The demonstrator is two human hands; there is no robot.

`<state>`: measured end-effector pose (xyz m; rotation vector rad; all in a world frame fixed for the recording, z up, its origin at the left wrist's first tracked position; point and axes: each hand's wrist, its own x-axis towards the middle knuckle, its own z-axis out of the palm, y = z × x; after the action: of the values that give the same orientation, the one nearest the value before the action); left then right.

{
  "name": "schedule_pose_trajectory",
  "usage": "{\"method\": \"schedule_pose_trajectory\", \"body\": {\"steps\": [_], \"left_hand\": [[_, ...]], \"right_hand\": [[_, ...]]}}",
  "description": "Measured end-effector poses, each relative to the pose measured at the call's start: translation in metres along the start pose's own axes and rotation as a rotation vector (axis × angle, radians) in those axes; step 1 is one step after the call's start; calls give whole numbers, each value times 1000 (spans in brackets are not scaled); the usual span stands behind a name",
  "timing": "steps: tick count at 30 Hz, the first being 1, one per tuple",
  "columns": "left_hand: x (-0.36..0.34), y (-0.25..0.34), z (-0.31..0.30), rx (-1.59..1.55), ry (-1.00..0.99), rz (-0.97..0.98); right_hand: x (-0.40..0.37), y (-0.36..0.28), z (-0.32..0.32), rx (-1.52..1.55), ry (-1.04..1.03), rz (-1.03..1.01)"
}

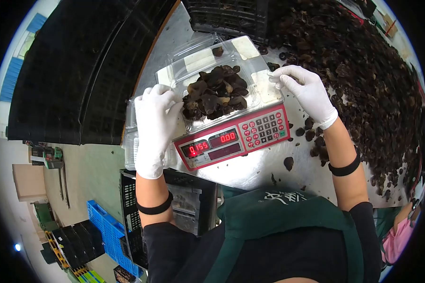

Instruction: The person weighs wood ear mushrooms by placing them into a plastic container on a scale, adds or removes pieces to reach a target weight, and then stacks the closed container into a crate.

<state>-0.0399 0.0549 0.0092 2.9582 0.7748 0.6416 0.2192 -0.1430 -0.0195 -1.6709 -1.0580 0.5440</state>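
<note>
White gloves, head view: your left hand (157,125) curled at left side of clear tray (254,95), your right hand (304,89) bent near right side; cannot tell whether either grips. Dark fungus pieces (217,93) heaped in tray, on red-framed scale (243,141).

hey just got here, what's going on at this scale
A person in white gloves has a clear plastic tray heaped with dark, mushroom-like pieces on a red-fronted scale. The left hand is at the tray's left side; the right hand is by its right side, fingertips together, though whether it grips the edge isn't clear. The lit displays read 0.155 and 0.00. More dark pieces lie in a big pile to the right.
</note>
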Motion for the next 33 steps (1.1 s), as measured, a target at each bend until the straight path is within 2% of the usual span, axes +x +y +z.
{"method": "schedule_pose_trajectory", "body": {"steps": [3,4,5,6,8,10,12,15,16,18,19,22,23,24,26,28,30,32,33], "left_hand": [[-3,1,-14,-137,177,-2],[-5,4,-20,-175,207,-41],[-8,5,-24,-206,182,-90],[-6,6,-23,-205,178,-84],[-2,8,-17,-127,11,13],[-2,10,1,-142,-174,13],[2,15,15,-58,-177,-51],[5,14,16,12,-126,11],[5,15,13,9,-127,29],[2,17,3,-25,-61,-30],[1,19,-2,-27,-13,0],[-6,27,-14,106,126,-31],[-9,32,-18,118,158,-30],[-12,37,-20,129,167,-47],[-15,49,-19,48,95,-136],[-14,53,-16,21,28,-147],[-12,51,-15,-82,-64,-189],[-17,62,-21,-211,37,-162],[-21,72,-28,-188,-5,-142]], "right_hand": [[-5,-7,1,-47,1,14],[-5,-9,5,-20,-15,-92],[-6,-12,11,7,-29,-196],[-8,-13,20,37,-38,-199],[-10,-22,31,-46,-65,-295],[-15,-26,37,-114,-91,-330],[-22,-24,36,-140,-53,-351],[-35,-17,24,-112,22,-397],[-41,-16,16,-116,38,-392],[-54,-15,1,-123,21,-173],[-60,-12,-3,-98,30,-126],[-78,-6,0,60,21,-26],[-85,-2,5,56,38,-116],[-92,-1,13,210,20,-88],[-102,-2,16,54,-53,-90],[-109,0,22,40,-99,-52],[-116,5,25,-10,-86,-137],[-126,0,19,132,-91,-42],[-132,-2,16,211,-103,6]]}}
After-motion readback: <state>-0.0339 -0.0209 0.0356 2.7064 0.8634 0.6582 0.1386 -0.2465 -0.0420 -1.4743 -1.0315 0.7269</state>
